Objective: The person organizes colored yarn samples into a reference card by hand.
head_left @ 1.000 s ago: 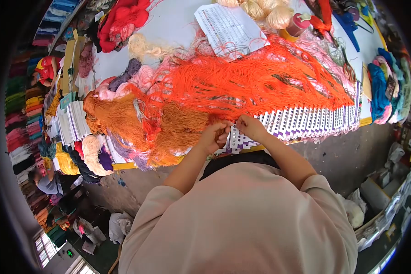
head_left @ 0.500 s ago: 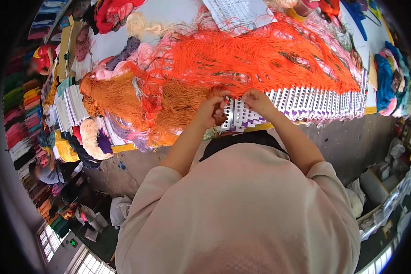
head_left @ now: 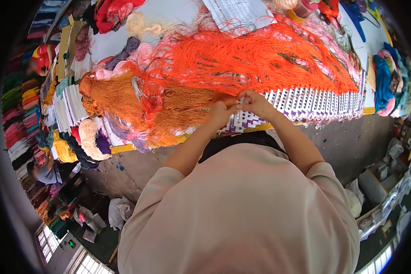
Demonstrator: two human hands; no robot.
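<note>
My left hand [head_left: 220,114] is closed at the right end of a hank of brown-orange thread [head_left: 187,104], with strands running into its fingers. Close beside it, my right hand [head_left: 256,105] is pinched, fingertips meeting those of the left; what lies between them is too small to make out. Both hands are over the left end of a row of white punched cards [head_left: 306,104] with round holes and purple markings. Bright orange-red thread [head_left: 242,57] hangs from the cards' upper edge and spreads across the table.
A printed sheet [head_left: 237,13] lies at the back of the table [head_left: 173,13]. Pink and purple hanks [head_left: 125,51] are at the left, near a stack of white cards [head_left: 71,107]. Blue hanks [head_left: 383,77] hang at the right edge. Another person [head_left: 48,173] is at the far left.
My left hand has moved slightly right and down, turning toward my right hand, so the fingertips now meet. The brown thread end is drawn along, and my right hand has shifted slightly left.
</note>
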